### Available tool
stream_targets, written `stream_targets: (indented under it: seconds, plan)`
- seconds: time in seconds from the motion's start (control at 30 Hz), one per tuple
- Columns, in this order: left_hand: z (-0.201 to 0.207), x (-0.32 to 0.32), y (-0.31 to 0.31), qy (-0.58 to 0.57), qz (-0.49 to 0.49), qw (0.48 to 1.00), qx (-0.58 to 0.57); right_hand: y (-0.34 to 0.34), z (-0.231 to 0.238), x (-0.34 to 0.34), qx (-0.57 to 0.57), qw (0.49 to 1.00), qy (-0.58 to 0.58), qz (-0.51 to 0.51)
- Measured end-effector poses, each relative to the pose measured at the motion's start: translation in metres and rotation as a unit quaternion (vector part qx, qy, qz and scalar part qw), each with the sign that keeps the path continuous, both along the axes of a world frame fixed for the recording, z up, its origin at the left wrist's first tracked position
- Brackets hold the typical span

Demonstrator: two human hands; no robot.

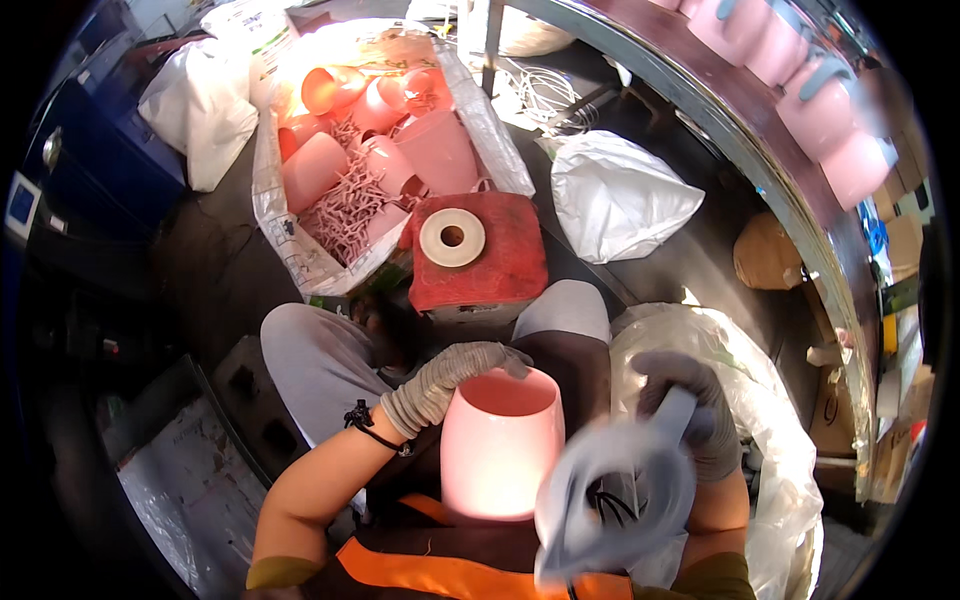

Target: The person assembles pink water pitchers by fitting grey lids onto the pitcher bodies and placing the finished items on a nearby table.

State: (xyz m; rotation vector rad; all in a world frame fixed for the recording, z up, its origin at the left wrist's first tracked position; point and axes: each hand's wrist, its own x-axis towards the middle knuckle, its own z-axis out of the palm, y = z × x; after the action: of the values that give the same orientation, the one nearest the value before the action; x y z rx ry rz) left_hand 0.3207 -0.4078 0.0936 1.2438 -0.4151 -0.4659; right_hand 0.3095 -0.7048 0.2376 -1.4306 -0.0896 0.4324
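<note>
A smooth pink plastic jug body (500,450) stands upright at my lap, its open mouth facing up. My left hand (455,382), in a grey knitted glove, is closed over its rim from the left. My right hand (700,410), gloved too, grips a grey-blue plastic jug top with a handle (650,480), beside the body on the right. The top is blurred by motion, and its ring and spout stand apart from the body's mouth. Part of the right hand's fingers lies behind the handle.
Ahead, a red cloth-covered block (480,285) carries a cream ring (468,252). Behind it, a white sack (275,200) holds several pink jug bodies and plastic strips. A clear plastic bag (780,400) lies at right. Pink jugs with grey tops (815,105) line the bench (720,95).
</note>
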Motion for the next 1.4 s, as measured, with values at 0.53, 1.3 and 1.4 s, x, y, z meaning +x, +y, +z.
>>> stream_targets:
  seconds: [0.53, 1.3, 1.4]
  plan:
    - [0.017, -0.011, -0.017, 0.414, 0.050, 0.841, -0.343, 0.049, -0.046, 0.021, 0.066, 0.982, 0.168, -0.056]
    - [0.006, -0.013, -0.013, 0.406, 0.050, 0.840, -0.357, 0.054, -0.061, 0.021, 0.048, 0.983, 0.170, -0.057]
    - [0.006, -0.013, -0.013, 0.404, 0.054, 0.844, -0.349, 0.054, -0.062, 0.021, 0.052, 0.982, 0.171, -0.054]
